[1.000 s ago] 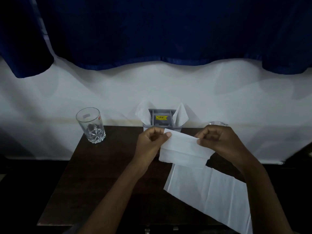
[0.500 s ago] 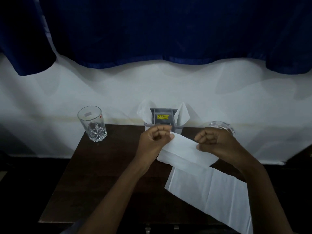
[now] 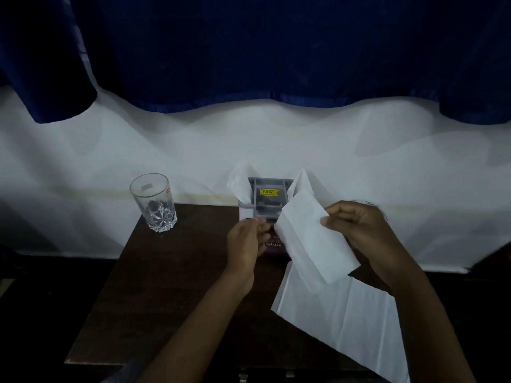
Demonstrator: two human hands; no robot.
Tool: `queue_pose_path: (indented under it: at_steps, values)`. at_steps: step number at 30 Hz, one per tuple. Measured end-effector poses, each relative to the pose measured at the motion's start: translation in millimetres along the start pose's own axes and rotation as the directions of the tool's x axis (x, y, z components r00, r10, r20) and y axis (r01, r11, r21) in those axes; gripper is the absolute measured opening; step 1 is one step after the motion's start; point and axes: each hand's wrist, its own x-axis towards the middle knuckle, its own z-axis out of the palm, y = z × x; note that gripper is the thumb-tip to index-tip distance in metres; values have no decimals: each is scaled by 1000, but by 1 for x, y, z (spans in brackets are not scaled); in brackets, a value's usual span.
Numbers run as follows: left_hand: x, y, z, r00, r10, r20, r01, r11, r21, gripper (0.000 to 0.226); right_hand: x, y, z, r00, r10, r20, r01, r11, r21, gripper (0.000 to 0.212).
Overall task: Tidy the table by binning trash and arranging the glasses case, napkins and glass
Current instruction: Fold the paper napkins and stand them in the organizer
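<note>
My right hand (image 3: 359,230) pinches a folded white napkin (image 3: 312,239) and holds it tilted up in front of the grey napkin holder (image 3: 265,201). The holder has a yellow label and a napkin standing in each side. My left hand (image 3: 244,244) hovers just left of the folded napkin, fingers curled with nothing visible in them. Between my hands lies a dark glasses case (image 3: 272,246) with pale lettering, mostly hidden. A clear glass (image 3: 153,205) stands at the back left corner of the dark wooden table (image 3: 166,286). An unfolded white napkin (image 3: 340,313) lies at the front right, over the edge.
The rim of a second glass (image 3: 370,202) peeks out behind my right hand. A white cloth-covered wall (image 3: 110,150) rises directly behind the table, with a dark blue curtain (image 3: 249,51) above it. The floor around the table is dark.
My left hand has let go of the folded napkin. My right hand has swung the napkin up and to the right, uncovering part of the glasses case.
</note>
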Motion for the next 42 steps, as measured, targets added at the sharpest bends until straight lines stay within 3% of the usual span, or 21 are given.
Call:
queue_pose_path:
  at_steps: [3,6,9,14,18,25,30,34,39,42]
  values:
    - [-4,0,3,936,-227,271,248,968,-47,37,-1,-3,7,999,40,25,-42,996,74,7]
    - [-6,-1,7,843,-342,416,425,897,-122,55,-1,-6,15,995,79,60,-85,989,118,9]
    - [-5,0,8,795,-332,508,476,860,-185,66,0,-4,20,992,107,72,-115,986,119,6]
    - [-3,3,3,782,-265,564,465,851,-246,48,3,5,21,989,132,62,-133,991,11,22]
    - [-2,-1,4,817,-234,528,422,865,-270,30,6,8,19,988,145,61,-144,989,-7,26]
    - [-3,1,6,838,-255,482,440,838,-322,29,9,14,19,984,169,-55,-173,980,-94,17]
    - [-2,3,3,813,-225,536,458,816,-353,31,8,21,16,907,389,164,-350,910,-222,32]
    - [1,3,1,859,-165,485,383,836,-393,37,8,20,15,910,363,199,-357,932,-68,10]
    - [8,3,-3,933,-132,336,289,830,-477,35,11,22,8,945,324,42,-326,927,187,10]
    - [8,4,-4,951,-117,286,252,829,-499,29,14,23,10,937,343,-64,-293,873,390,14]
